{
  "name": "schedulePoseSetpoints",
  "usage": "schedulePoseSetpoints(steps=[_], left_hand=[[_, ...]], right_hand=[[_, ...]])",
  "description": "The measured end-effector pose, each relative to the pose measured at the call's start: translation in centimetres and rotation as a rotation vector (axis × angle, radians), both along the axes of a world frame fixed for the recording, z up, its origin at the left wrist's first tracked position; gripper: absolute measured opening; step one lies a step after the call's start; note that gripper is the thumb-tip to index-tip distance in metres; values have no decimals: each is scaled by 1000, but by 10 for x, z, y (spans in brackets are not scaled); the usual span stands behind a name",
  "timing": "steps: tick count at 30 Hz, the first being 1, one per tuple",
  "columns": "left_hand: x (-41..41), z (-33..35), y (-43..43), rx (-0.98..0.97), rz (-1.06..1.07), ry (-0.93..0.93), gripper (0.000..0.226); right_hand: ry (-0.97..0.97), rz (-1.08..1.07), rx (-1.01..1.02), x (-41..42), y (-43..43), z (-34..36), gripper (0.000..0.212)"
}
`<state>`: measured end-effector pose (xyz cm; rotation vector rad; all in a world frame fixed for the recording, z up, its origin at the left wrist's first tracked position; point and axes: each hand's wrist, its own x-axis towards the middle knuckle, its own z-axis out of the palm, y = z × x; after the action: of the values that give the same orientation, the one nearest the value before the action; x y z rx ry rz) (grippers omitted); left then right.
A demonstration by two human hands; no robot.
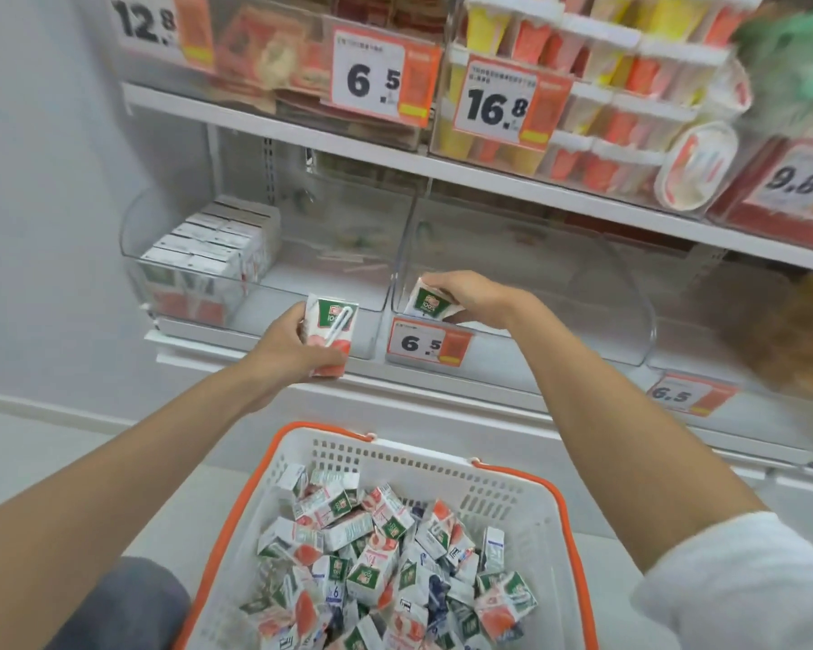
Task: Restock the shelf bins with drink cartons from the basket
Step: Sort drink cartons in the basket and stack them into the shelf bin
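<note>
Left grip (282,344) round carton (333,328), right (472,297) atop second carton (429,301)

**Store aisle, background.** A pale grey wall (43,180) fills the 9 o'clock side and meets a light floor (66,466) along a white baseboard (38,408) at 8 o'clock. On the white shelving unit, the upper shelf board (264,122) runs from 10 to 3 o'clock. A slotted upright (267,171) stands beneath it at 11 o'clock, and the lower shelf edge (442,401) crosses the centre. Orange-bordered price tags from 11 to 2 o'clock read 12.8 (144,23), 6.5 (372,79), 16.8 (496,105) and 9.8 (794,183). The lighting is even and diffuse.
</note>
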<state>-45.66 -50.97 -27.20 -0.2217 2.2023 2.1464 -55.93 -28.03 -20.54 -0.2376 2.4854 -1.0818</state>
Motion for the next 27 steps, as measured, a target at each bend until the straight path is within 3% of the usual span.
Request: schedulePoseSetpoints(steps=[4, 10, 12, 15, 17, 19, 21, 22, 25, 27], left_hand=[[1, -4, -4, 24, 16, -18, 54], [3, -10, -5, 46, 0, -27, 51], [2, -12, -5, 46, 1, -28, 52], [-1, -14, -1, 41, 17, -29, 53], [-2, -16, 0, 30, 30, -30, 60], [-2, -15, 1, 34, 29, -26, 71], [-2, -11, 2, 43, 28, -1, 77], [-3, -8, 3, 55, 30, 20, 78], [-4, 6, -2, 118, 16, 113, 77], [-8, 15, -12, 81, 28, 175, 81]], right_hand=[[41, 31, 19, 0, 10, -4, 38], [306, 93, 81, 1, 9, -11, 42], [266, 175, 161, -1, 6, -14, 37], [45, 155, 157, -2, 0, -21, 29], [-3, 118, 139, 0, -1, -20, 41], [253, 83, 149, 3, -1, -19, 47], [603, 4, 13, 20, -11, -18, 39], [644, 12, -88, 28, -19, -17, 37], [364, 220, -256, 49, -54, -13, 58], [335, 301, -300, 48, -76, -12, 50]])
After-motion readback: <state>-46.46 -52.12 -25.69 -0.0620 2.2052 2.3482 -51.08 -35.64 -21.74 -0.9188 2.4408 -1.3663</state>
